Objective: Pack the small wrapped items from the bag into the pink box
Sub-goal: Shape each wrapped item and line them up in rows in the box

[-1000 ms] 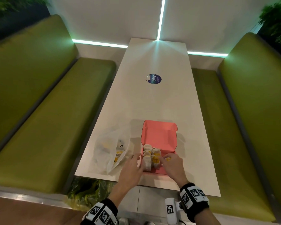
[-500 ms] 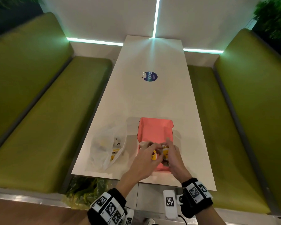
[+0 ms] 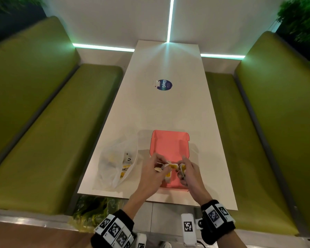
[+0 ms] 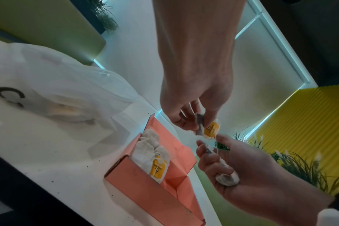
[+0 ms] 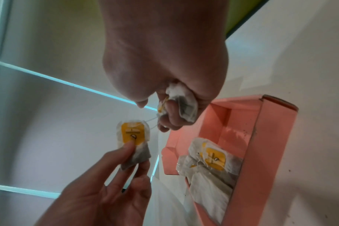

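The pink box lies open near the table's front edge, with several white tea bags packed at one end; yellow tags show on them. Above the box my left hand pinches one tea bag with a yellow tag between thumb and fingers. My right hand is curled round another tea bag, bunched in the fist. A thin string runs between the two bags. The white plastic bag lies left of the box, with more yellow-tagged items inside.
A round blue sticker sits mid-table. Green bench seats flank the white table on both sides. Plants show below the table's near edge.
Both hands rose from the items in the box; each now holds a tea bag above it. The head view shifted slightly.
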